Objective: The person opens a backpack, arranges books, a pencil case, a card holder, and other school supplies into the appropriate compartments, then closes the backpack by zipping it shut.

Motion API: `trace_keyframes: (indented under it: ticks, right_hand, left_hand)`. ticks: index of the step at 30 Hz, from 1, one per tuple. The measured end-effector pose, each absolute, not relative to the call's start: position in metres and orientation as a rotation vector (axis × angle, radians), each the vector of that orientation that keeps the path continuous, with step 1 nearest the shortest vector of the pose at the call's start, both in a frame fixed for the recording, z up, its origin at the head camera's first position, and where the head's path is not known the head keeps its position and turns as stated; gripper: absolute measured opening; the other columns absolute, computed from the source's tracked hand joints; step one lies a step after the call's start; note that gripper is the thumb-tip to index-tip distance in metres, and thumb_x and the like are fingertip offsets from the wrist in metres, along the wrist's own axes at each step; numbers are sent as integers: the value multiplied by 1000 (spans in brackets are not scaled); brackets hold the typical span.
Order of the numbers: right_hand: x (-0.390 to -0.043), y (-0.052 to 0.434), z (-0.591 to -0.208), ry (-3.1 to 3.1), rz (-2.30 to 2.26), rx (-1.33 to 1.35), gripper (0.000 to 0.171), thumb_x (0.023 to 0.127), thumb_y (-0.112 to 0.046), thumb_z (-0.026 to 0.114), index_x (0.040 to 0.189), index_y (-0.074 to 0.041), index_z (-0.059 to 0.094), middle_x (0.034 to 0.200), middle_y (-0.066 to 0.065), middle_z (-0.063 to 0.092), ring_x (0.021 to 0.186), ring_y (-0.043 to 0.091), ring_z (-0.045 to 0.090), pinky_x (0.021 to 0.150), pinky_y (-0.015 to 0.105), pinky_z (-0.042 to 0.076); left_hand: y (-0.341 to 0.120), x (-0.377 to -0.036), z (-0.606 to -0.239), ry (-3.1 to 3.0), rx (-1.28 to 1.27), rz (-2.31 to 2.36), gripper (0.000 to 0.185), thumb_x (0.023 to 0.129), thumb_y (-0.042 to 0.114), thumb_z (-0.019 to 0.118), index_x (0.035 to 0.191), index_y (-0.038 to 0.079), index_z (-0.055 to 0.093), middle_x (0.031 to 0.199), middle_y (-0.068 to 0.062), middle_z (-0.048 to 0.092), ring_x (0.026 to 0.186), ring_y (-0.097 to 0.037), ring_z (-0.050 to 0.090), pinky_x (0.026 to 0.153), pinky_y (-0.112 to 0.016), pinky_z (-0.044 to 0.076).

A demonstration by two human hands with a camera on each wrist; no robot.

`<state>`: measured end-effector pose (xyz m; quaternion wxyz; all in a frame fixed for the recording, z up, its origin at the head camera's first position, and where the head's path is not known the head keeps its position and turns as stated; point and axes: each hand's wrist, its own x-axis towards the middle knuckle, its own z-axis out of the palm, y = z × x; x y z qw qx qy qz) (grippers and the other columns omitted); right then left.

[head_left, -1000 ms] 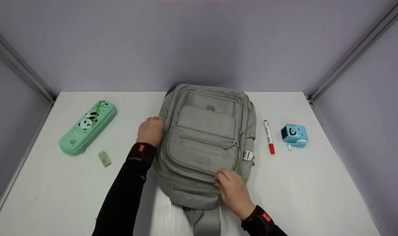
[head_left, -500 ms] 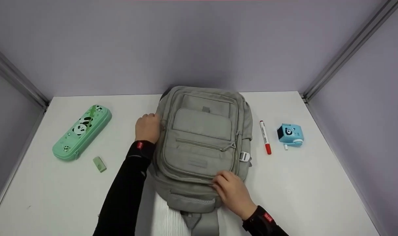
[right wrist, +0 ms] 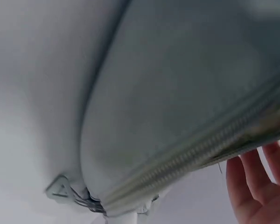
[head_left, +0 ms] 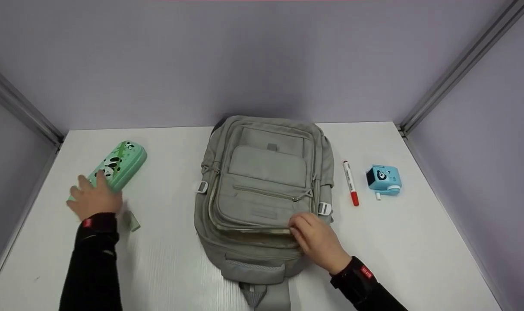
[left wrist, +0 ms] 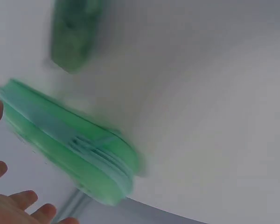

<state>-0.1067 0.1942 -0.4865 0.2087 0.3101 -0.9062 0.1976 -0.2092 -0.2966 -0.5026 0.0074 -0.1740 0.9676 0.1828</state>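
A soft grey fabric backpack (head_left: 264,194) lies flat in the middle of a smooth white desk (head_left: 417,250), its top toward the back edge and its straps hanging over the front edge. Its front panel has stitched rectangular pockets and a slanted zipper. The right hand (head_left: 318,239) grips the lower edge of the front compartment, fingers curled under the lifted flap, which gapes open along its zipper. The right wrist view shows coarse zipper teeth along that woven fabric edge, with fingertips (right wrist: 252,184) just beneath.

Near the left edge of the desk, the left hand (head_left: 93,198) rests with fingers spread and straight on the near end of a mint-green, rounded oblong hard-shell pencil case with a panda print (head_left: 117,166); it holds nothing. A small pale green rectangular eraser (head_left: 132,221) lies just beside that wrist.

Toward the right edge lie a slim white marker with a red cap (head_left: 350,182) and a boxy light-blue plastic pencil sharpener (head_left: 383,179), near each other but apart.
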Motion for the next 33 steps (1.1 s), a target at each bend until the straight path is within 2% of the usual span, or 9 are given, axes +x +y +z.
trace_keyframes:
  ticks: [3, 7, 10, 15, 21, 25, 28, 30, 33]
  right_hand:
    - [-115, 198, -476, -2554, 600, 833, 6, 99, -15, 60, 97, -11, 64, 85, 1, 64, 75, 11, 60, 66, 27, 50]
    - [-134, 203, -459, -2629, 699, 726, 3, 96, -10, 63, 97, -8, 65, 77, 2, 64, 65, 10, 56, 60, 26, 48]
    - [-154, 208, -443, -2690, 867, 580, 5, 96, -8, 63, 99, -5, 65, 80, 6, 67, 67, 12, 59, 64, 28, 49]
    - [-195, 217, -421, -2724, 1102, 309, 13, 99, -8, 58, 103, 1, 65, 88, 15, 69, 71, 15, 57, 65, 24, 43]
    - [-239, 227, -413, -2746, 1121, 36, 19, 98, -10, 56, 102, 6, 65, 95, 23, 68, 86, 28, 62, 72, 26, 43]
    - [-257, 232, -416, -2780, 1174, -122, 22, 97, -11, 55, 102, 8, 66, 92, 18, 70, 76, 16, 58, 68, 20, 42]
    - [-264, 234, -420, -2798, 1244, -214, 23, 98, -11, 55, 104, 8, 66, 89, 10, 68, 71, 5, 52, 67, 16, 41]
    - [-267, 235, -423, -2799, 1279, -243, 23, 98, -11, 55, 104, 8, 65, 87, 6, 67, 70, 3, 51, 67, 16, 42]
    - [-268, 235, -425, -2784, 1317, -249, 22, 98, -11, 55, 104, 8, 65, 85, 3, 66, 71, 2, 51, 67, 16, 42]
  left_hand:
    - [-323, -192, -513, 2891, -618, 610, 78, 95, 24, 55, 156, 3, 12, 154, -45, 1, 139, -69, 10, 105, -83, 16]
    - [-338, -176, -526, 2840, -649, 664, 75, 96, 25, 52, 157, 7, 12, 155, -42, 4, 136, -68, 15, 102, -81, 21]
    - [-339, -172, -530, 2870, -660, 691, 71, 97, 24, 51, 156, 7, 17, 153, -42, 11, 133, -67, 22, 99, -77, 27]
    - [-337, -168, -530, 2877, -690, 691, 67, 96, 23, 50, 154, 3, 23, 149, -44, 16, 126, -65, 32, 95, -73, 36]
    - [-335, -167, -525, 2829, -711, 726, 67, 95, 24, 53, 152, 2, 24, 148, -46, 16, 123, -65, 37, 96, -72, 38]
    - [-335, -166, -525, 2829, -729, 744, 69, 94, 26, 55, 151, 3, 24, 143, -48, 24, 118, -63, 42, 93, -70, 37]
    - [-338, -165, -525, 2821, -741, 753, 79, 93, 28, 58, 153, -2, 16, 141, -48, 26, 115, -63, 44, 92, -70, 38]
    - [-340, -165, -523, 2805, -752, 744, 88, 92, 30, 60, 152, -9, 10, 140, -48, 25, 112, -62, 44, 92, -70, 39]
    - [-345, -164, -522, 2779, -756, 741, 92, 89, 35, 64, 143, -22, 16, 129, -48, 28, 98, -57, 47, 85, -65, 43]
